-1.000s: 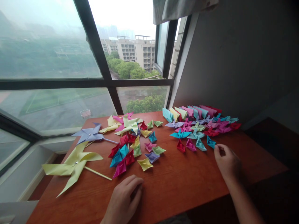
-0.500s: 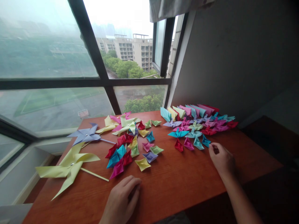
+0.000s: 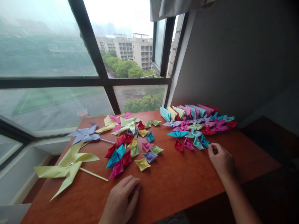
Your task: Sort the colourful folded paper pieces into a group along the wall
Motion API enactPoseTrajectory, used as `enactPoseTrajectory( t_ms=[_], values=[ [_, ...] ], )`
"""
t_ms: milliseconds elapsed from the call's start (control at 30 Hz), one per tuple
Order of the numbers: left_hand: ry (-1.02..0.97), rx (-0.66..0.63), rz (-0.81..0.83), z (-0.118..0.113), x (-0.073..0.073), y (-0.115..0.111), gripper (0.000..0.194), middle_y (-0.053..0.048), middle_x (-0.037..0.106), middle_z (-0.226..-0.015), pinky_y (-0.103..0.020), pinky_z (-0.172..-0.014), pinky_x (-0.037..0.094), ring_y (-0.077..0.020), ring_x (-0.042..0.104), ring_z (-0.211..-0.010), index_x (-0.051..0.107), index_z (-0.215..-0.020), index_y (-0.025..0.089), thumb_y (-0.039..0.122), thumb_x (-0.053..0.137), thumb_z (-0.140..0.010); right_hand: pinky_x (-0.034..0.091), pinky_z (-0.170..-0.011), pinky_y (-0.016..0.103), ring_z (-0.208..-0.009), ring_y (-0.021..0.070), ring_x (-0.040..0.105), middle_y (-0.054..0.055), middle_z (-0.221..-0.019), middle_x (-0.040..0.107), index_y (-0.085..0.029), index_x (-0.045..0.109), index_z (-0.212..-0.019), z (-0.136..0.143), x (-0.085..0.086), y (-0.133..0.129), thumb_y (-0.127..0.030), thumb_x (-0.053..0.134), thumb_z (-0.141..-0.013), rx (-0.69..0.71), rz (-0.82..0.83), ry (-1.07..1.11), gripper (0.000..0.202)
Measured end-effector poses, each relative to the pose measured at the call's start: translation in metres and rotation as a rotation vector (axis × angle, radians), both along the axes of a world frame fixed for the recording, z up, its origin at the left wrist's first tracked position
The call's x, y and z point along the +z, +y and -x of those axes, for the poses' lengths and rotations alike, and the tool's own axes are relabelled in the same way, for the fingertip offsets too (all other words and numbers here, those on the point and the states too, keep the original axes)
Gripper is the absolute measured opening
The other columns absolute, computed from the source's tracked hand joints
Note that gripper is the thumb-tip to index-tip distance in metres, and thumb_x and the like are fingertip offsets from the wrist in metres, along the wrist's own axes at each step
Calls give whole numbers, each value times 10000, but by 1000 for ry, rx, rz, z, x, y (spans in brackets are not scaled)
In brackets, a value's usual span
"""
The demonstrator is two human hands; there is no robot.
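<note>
My right hand (image 3: 221, 160) rests on the wooden table (image 3: 177, 186), its thumb and fingertips curled together beside the dark blue paper boat (image 3: 205, 141), the rightmost in a short row with a red boat (image 3: 178, 145) and a magenta boat (image 3: 188, 143). Whether its fingertips touch the blue boat is hard to tell. Near the front edge lies my left hand (image 3: 122, 197), fingers bent inward and nothing visible in it. The yellow paper boat (image 3: 142, 164) and a magenta boat (image 3: 116, 169) sit just beyond it.
A large yellow pinwheel (image 3: 71, 165) and a purple pinwheel (image 3: 86, 134) lie at the left. More folded boats fill the middle. Rows of paper cranes (image 3: 193, 133) and upright folded papers (image 3: 187, 111) stand at the back right. Windows (image 3: 137, 82) and a grey wall (image 3: 224, 62) border the table.
The dark blue boat beside my right hand has shifted very slightly left, and that hand has moved slightly with it. My left hand looks nearly unchanged.
</note>
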State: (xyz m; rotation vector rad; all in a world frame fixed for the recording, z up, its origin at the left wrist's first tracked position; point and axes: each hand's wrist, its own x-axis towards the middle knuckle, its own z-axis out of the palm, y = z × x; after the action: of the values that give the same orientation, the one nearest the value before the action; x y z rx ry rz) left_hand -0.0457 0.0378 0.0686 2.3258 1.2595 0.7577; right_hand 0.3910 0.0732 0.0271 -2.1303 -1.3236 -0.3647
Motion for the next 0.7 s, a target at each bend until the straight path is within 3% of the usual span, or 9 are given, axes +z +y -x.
enactPoseTrajectory(
  t_ms=[167,333,567,700],
  values=[
    [4,-5,10,1,0,-1,168,-40,698,-850,-257,-660,553,-184,699,-733,636,-1008,233,154,501,-947,419,-594,286,-689,216,683,75,-817,763,-180,718,-928,1,1,-1,-406,557,-880,11,-25,32,281],
    [4,-11,0,1,-2,0,171,-38,698,-860,-262,-669,553,-185,699,-741,631,-1017,233,146,503,-944,462,-646,281,-705,214,697,98,-841,766,-145,728,-1011,5,1,-7,-459,526,-933,28,-152,-22,381],
    [-3,-1,-2,0,-2,-1,165,-36,701,-869,-257,-672,546,-185,694,-744,635,-1003,242,152,511,-943,473,-670,261,-709,182,691,87,-887,767,-164,738,-963,16,-1,-12,-432,521,-964,254,-145,-95,345],
    [-2,-4,-4,0,-2,-1,162,-31,700,-867,-257,-669,545,-184,695,-741,633,-1009,242,158,512,-944,444,-628,278,-682,198,669,90,-836,750,-145,727,-1032,13,0,-12,-453,539,-945,78,-185,-76,371]
  ],
)
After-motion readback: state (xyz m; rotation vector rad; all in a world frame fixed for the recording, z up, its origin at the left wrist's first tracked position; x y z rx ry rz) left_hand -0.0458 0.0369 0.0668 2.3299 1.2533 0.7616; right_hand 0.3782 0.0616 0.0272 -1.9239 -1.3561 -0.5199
